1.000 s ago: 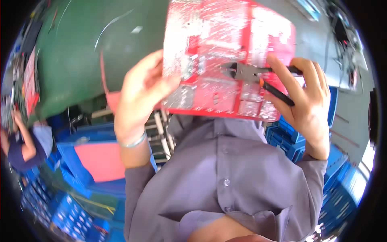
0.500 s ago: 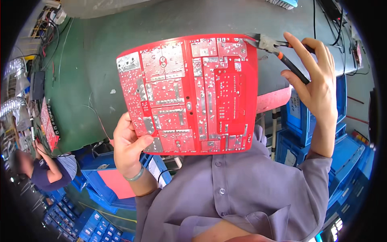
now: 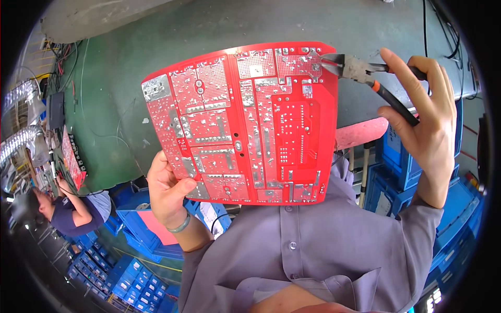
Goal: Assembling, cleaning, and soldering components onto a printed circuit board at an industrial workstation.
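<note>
A large red circuit board (image 3: 219,130) is held up in front of my chest, its soldered side with silvery patches facing me. My left hand (image 3: 169,190) grips its lower left corner, thumb on the face and fingers behind. In my right hand (image 3: 430,115) is a pair of side cutters (image 3: 357,69) with black and orange handles. Their parted jaws reach over the board's upper right corner, by the solder joints there. Whether the blades touch a lead is too small to tell.
Beneath the board lies a green bench mat (image 3: 112,73). A pink roll-like pad (image 3: 362,133) sits at the bench edge on the right. Blue crates (image 3: 402,151) stand right and lower left. At far left a co-worker (image 3: 73,208) handles another red board (image 3: 73,159).
The cutters' jaws have come further in over the board's upper right corner. The board has shifted slightly left in view, and my right hand appears further right and lower.
</note>
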The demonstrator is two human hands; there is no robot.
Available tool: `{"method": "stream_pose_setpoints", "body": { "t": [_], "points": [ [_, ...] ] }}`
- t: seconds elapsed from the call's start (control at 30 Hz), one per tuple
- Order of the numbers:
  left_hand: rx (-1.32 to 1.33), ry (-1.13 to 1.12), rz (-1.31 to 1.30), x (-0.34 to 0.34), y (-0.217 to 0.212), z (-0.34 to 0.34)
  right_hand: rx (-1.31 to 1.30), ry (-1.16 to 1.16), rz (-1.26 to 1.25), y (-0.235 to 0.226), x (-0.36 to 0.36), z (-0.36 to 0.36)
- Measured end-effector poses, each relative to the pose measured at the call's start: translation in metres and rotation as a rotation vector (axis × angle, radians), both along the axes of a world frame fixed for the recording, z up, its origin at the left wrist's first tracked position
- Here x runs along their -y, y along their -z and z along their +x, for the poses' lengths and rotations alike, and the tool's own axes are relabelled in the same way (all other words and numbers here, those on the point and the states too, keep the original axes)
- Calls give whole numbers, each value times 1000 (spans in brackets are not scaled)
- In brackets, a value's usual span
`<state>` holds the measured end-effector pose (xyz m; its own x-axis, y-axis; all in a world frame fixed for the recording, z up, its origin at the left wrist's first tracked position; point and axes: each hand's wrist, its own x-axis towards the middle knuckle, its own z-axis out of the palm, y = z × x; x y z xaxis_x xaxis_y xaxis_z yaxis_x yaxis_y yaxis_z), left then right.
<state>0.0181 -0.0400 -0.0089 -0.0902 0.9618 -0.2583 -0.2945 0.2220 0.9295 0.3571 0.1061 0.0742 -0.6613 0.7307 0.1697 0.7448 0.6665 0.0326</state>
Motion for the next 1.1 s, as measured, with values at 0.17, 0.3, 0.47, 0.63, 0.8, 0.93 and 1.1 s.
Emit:
{"method": "stream_pose_setpoints", "body": {
  "t": [0.17,0.3,0.47,0.63,0.8,0.93,1.1],
  "points": [
    [-18,-38,-8,5,0,2,11,-37,-46,4,-4,-8],
    [0,-33,1,6,2,0,97,-70,15,-5,-4,-12],
    [-2,-27,3,6,4,-1,105,-38,-38,-4,-2,-12],
    [-11,-16,-4,5,1,-1,83,-47,-45,6,-3,-9],
    [-13,-20,4,3,0,0,66,-39,-53,11,-3,-7],
    [-16,-5,11,1,2,1,58,-30,-66,12,-1,-3],
    [-25,-29,22,7,2,2,-113,172,56,21,-19,15]
  ]
}}
